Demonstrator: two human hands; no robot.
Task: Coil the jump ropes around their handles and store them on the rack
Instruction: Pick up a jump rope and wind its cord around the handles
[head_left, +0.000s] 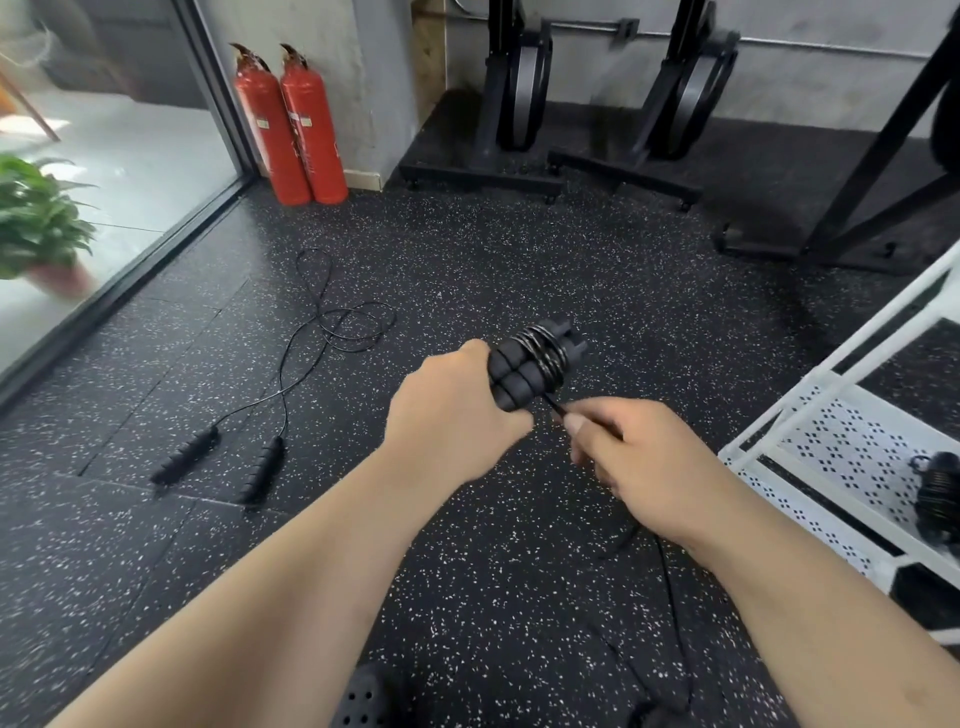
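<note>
- Two black foam handles (519, 371) are held side by side just above the middle of the view. Several tight turns of thin cord (545, 348) are wound round their upper half.
- This coil looks partly done. The cord leaves the bundle at 5 o'clock and passes through the right hand, and a loose tail (670, 597) trails to the speckled floor (519, 249) toward 6 o'clock. How much is left to wind is hard to tell, as the tail blurs into the dark floor.
- A second jump rope (311, 332) lies uncoiled on the floor at 9 o'clock from the handles. Its cord is looped loosely and its two grips lie apart, so it appears untouched.
- A white rack (831, 431) stands at 3 to 4 o'clock. One coiled rope (937, 493) already sits on its perforated shelf, so one rope looks stored, one is in progress and one is waiting.
- The left hand (447, 421) has its fingers curled round the lower ends of both handles, with its back to the camera. Its forearm comes in from 7 o'clock.
- The right hand (639, 457) pinches the cord between thumb and fingers just beside the handles at 4 o'clock. Its forearm comes in from 5 o'clock.
- Farther off, two red fire extinguishers (291, 124) stand at 11 o'clock and a potted plant (36, 223) at 9 to 10 o'clock.
</note>
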